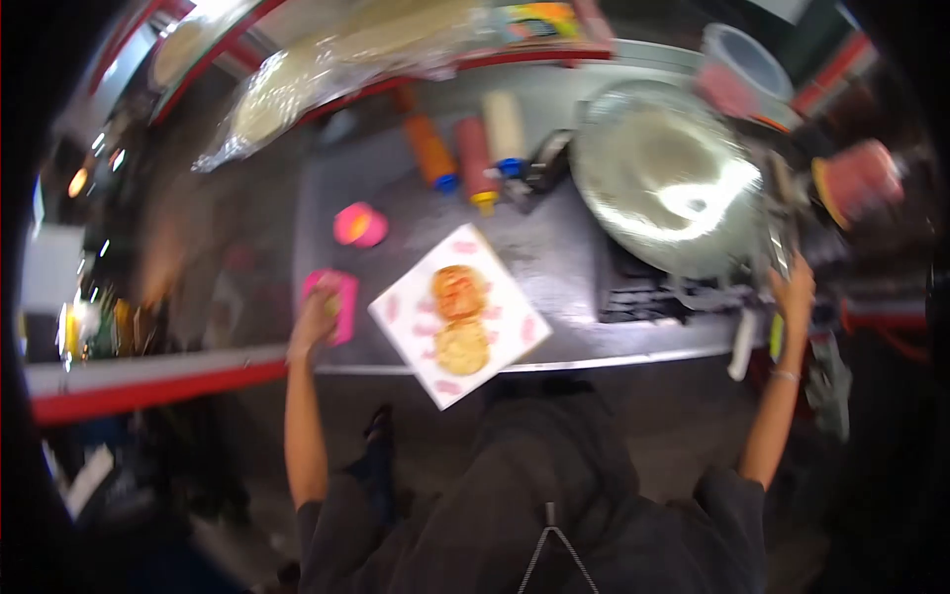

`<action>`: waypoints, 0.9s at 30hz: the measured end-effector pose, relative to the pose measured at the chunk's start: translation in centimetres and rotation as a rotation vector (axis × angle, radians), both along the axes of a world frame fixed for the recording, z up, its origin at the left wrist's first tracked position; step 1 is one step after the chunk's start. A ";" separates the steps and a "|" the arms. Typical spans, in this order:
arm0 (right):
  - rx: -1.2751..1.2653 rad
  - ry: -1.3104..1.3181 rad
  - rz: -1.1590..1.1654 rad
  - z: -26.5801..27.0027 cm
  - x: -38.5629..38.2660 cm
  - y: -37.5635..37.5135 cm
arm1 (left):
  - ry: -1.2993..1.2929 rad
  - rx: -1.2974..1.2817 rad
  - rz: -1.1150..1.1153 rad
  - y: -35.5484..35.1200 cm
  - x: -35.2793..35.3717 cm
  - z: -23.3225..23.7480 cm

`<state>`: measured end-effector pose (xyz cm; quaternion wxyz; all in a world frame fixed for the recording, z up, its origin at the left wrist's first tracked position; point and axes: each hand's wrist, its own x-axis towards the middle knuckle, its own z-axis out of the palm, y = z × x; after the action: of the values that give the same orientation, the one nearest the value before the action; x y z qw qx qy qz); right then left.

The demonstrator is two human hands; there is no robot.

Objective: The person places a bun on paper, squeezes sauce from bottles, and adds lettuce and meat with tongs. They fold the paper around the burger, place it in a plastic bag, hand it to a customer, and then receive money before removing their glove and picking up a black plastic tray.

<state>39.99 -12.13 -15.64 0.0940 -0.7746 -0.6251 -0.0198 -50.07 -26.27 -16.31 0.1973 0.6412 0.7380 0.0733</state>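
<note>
My left hand (315, 315) is over a pink rectangular container (342, 307) at the counter's front left; blur hides its fingertips and whatever they may hold. At the right, my right hand (795, 292) has its fingers around the lower end of a long metal utensil (778, 238), which looks like tongs. Between the hands lies a square sheet of white paper with pink print (507, 340), turned cornerwise. On it sit two bun halves side by side: one with red sauce (459, 292), the other paler (462, 347).
A large round metal pan (658, 163) covers most of the black stove (653, 302). Behind the paper lie orange (427, 148), red (475, 158) and cream (504, 129) squeeze bottles. A pink cup (359, 226) stands left. Plastic-wrapped goods (336, 74) fill the back shelf.
</note>
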 end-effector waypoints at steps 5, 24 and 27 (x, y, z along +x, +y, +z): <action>0.004 0.097 0.061 -5.4 6.7 1.8 | 0.064 0.039 0.166 -0.3 3.1 6.8; 0.130 0.448 -0.021 13.4 -9.5 -10.9 | -0.302 0.289 0.029 -0.2 -0.9 6.9; 0.214 0.396 0.060 14.1 -13.4 -12.4 | -0.335 0.308 0.031 -0.2 -1.4 6.5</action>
<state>26.63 -24.56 -1.53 0.2972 -0.7301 -0.6115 0.0692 -51.50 -26.49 -9.84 0.2157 0.6310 0.6850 0.2934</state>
